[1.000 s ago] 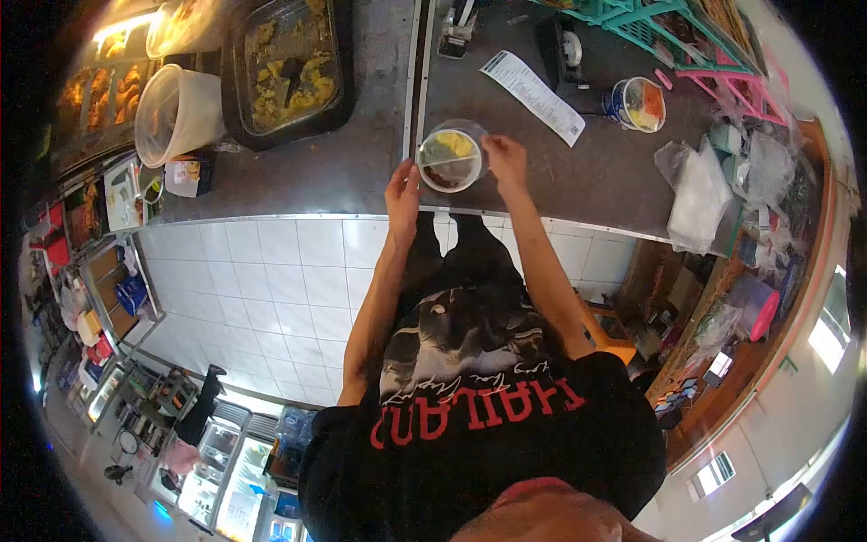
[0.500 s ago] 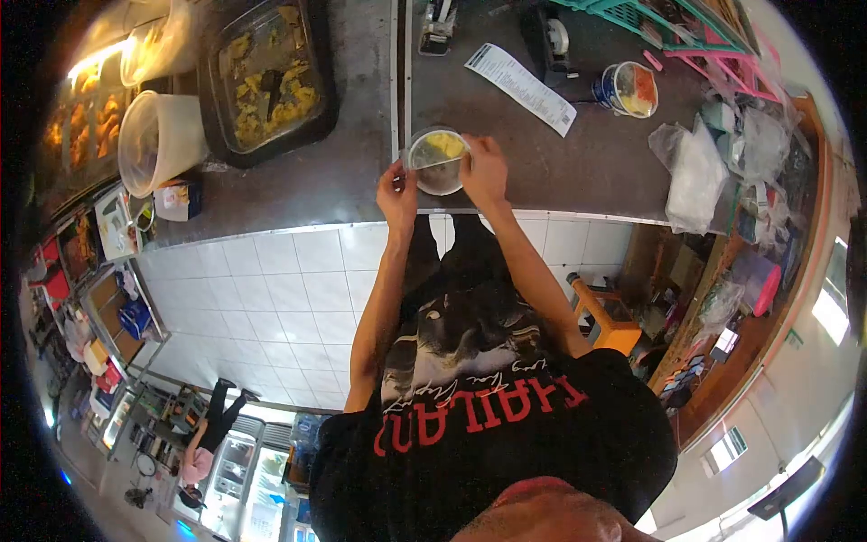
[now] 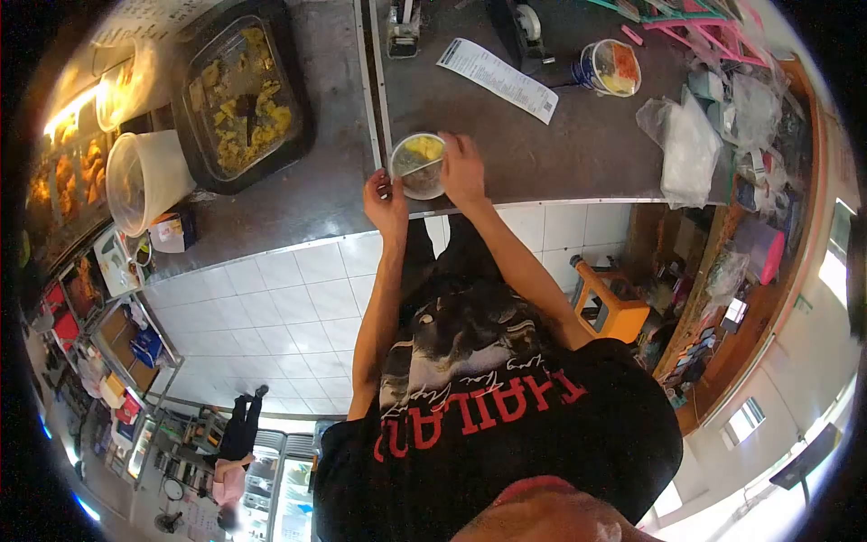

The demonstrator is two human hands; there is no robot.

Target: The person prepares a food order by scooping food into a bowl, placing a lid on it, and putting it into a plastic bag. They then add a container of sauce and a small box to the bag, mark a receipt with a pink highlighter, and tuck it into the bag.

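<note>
A round see-through container [image 3: 418,183] sits on the dark counter near its front edge. Yellow food [image 3: 424,146] fills part of its far half, and a pale straight line crosses its middle; whether that is a divider or a lid edge I cannot tell. My left hand [image 3: 386,208] has its fingers bent at the container's left rim. On the opposite side, my right hand [image 3: 463,172] curls around the right rim, thumb toward the near side. Both hands are closed on it. A long printed receipt [image 3: 498,79] lies just beyond my right hand.
Left of the seam, a black tray [image 3: 293,117] holds yellow food and a dark utensil. A translucent tub [image 3: 163,176] stands beside it. To the right are a cup of red and yellow food [image 3: 616,68], a tape dispenser [image 3: 524,32] and plastic bags [image 3: 691,154]. Below stands an orange stool [image 3: 614,312].
The view has tilted and shifted slightly, so the counter items appear further left and higher. Both hands stay on the container's rim. The distant person appears further right and lower.
</note>
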